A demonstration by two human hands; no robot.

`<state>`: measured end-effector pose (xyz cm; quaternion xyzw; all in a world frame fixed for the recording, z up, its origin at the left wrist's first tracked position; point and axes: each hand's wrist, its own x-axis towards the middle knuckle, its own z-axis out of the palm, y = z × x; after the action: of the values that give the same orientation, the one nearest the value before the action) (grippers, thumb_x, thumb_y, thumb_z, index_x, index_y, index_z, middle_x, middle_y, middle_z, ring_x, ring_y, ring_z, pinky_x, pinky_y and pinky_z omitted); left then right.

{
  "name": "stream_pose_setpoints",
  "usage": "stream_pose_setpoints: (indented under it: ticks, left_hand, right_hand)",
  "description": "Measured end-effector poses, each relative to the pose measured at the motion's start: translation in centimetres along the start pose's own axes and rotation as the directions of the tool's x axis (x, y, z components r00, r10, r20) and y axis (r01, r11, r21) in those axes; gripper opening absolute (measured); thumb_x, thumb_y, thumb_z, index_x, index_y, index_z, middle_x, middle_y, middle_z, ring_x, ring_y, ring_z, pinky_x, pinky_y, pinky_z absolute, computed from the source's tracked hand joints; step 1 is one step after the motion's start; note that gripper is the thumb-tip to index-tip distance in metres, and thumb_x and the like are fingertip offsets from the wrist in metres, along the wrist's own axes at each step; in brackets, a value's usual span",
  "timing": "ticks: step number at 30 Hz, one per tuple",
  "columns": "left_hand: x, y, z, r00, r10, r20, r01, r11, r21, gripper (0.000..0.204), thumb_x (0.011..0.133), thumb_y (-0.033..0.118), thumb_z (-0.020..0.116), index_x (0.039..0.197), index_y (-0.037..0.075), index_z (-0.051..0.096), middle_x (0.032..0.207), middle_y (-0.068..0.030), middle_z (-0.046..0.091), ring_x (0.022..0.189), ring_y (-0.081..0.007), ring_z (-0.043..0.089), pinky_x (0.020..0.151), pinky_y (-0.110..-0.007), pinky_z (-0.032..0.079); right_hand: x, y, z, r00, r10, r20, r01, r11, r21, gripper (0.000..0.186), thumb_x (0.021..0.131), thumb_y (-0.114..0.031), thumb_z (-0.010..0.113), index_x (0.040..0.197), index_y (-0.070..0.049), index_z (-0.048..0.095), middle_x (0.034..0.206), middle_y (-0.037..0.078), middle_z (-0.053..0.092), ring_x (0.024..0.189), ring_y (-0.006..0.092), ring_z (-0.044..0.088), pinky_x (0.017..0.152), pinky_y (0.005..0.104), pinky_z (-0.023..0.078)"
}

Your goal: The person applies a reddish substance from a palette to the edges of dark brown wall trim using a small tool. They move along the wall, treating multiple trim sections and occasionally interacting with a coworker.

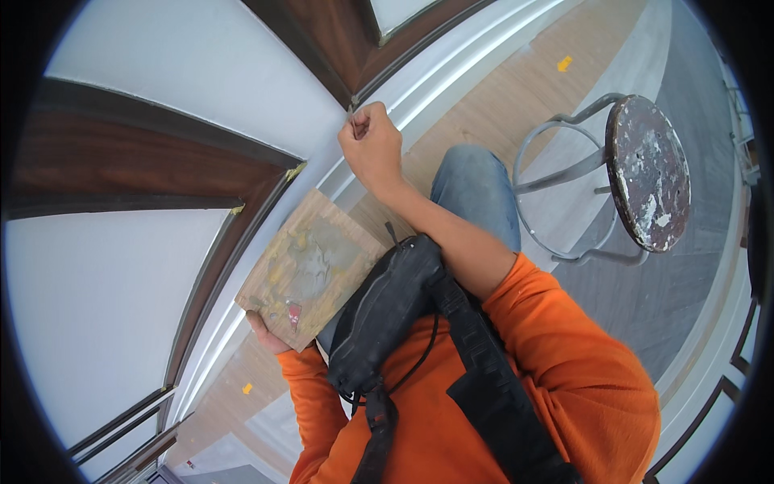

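Observation:
My right hand (372, 145) is closed on a small thin tool (353, 119), largely hidden by the fingers, at a corner where dark wood molding (329, 56) meets the white baseboard trim. My left hand (264, 331) grips the lower left corner of a square wooden board (282, 242), smeared with grey and yellowish paste, with a small red-and-white mark near its bottom. Yellowish paste (294, 171) also shows at other corners of the molding, beside white wall panels (113, 290).
A metal stool (645, 169) with a round paint-spotted seat stands at the right. My bent knee (476, 185) and a black bag (387, 306) on straps lie below my arm. Yellow arrow markers (564, 63) are on the light wood-look floor.

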<state>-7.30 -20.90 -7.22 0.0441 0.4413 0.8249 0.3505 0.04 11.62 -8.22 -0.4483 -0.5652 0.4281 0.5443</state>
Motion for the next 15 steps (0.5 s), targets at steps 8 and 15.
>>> stream_pose_setpoints:
  ticks: [8, 15]
  left_hand:
    - [0.1, 0.0, -0.2, 0.999, 0.029, -0.024, -0.029, 1.000, 0.011, 0.063, 0.105, 0.052, 0.044, 0.147, 0.004, 0.040, 0.139, -0.0208, 0.053, 0.123, -0.0355, 0.056, 0.104, -0.049, 0.050]
    - [0.4, -0.1, -0.9, 1.000, 0.020, -0.005, -0.020, 0.999, -0.030, 0.064, 0.105, 0.052, 0.044, 0.147, 0.004, 0.040, 0.140, -0.0205, 0.053, 0.125, -0.0356, 0.056, 0.105, -0.050, 0.049]
  right_hand:
    - [0.1, 0.8, -1.3, 0.992, -0.106, 0.062, 0.105, 0.994, 0.020, 0.014, 0.085, -0.001, 0.069, 0.090, -0.002, 0.056, 0.079, 0.012, 0.061, 0.070, 0.0230, 0.064, 0.065, 0.0350, 0.052]
    - [1.2, 1.7, -1.7, 0.982, -0.182, -0.047, 0.180, 0.983, -0.038, 0.012, 0.085, -0.001, 0.070, 0.090, -0.003, 0.060, 0.081, 0.010, 0.063, 0.071, 0.0196, 0.063, 0.065, 0.0324, 0.052]
